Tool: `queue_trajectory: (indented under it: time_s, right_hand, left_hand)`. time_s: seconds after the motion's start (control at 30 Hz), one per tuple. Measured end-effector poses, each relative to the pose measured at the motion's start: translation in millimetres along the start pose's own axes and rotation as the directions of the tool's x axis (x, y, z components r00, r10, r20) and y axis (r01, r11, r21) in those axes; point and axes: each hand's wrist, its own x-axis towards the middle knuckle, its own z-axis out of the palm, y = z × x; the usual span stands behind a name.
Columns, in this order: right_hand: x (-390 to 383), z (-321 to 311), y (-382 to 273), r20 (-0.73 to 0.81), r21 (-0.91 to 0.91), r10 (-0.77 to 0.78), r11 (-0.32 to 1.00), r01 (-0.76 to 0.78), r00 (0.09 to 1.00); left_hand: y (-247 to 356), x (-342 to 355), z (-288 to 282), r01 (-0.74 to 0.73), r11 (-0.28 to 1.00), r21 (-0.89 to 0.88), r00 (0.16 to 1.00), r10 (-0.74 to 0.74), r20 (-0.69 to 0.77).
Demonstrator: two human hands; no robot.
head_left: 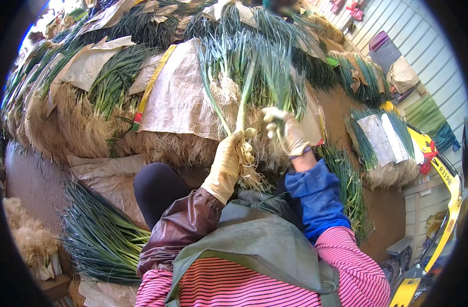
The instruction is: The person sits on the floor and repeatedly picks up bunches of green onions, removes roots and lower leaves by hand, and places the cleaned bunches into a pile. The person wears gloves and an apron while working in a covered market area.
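My left hand (228, 162), in a pale rubber glove, is closed round the lower white part of a green onion (242, 105). Its leaves point away from me, and tangled roots (252, 176) hang below the fist. To the right, my gloved right hand (290, 134) is slightly blurred, with its fingers curled round the lower end of other green onion stalks (279, 92). Just beyond both hands lies a big heap of green onions (234, 53), leaves at the far side and pale roots toward me. Part of what each hand grips is hidden by the gloves.
Brown sacking (180, 97) covers part of the heap, with a yellow-edged strip (154, 84) beside it. Loose green onions (103, 235) lie at my left. A covered bundle (380, 138) sits at right, near a yellow curved frame (451, 204) and a ribbed wall (413, 36).
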Motion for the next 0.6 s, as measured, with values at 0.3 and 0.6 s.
queue_trajectory:
  time_s: [0.3,0.6]
  right_hand:
    - [25,30,76,0.420,0.042,-0.242,0.968,0.248,0.875]
    - [33,23,78,0.015,0.109,0.097,0.989,-0.098,0.995]
  left_hand:
    - [-17,-6,-14,0.146,0.972,-0.186,0.972,-0.106,0.211]
    - [-16,-22,-18,-0.026,0.997,-0.067,1.000,0.026,-0.013]
